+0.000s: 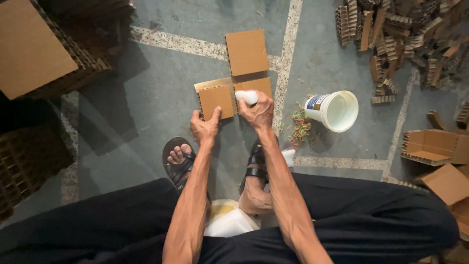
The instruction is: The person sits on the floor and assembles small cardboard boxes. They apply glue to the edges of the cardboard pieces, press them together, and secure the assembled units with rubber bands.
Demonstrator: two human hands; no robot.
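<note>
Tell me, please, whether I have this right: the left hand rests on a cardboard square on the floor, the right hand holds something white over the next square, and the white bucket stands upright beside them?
Not quite: the head view shows the white bucket lying tipped on its side, not upright. The rest stands: the left hand rests on a cardboard square, and the right hand holds a white thing over the next square.

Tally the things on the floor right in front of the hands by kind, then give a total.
Cardboard squares: 3, one under the left hand, one under the right hand, one farther off
White applicators: 1, gripped by the right hand
White buckets: 1
Heaps of coloured rubber bands: 1
Total: 6
</note>
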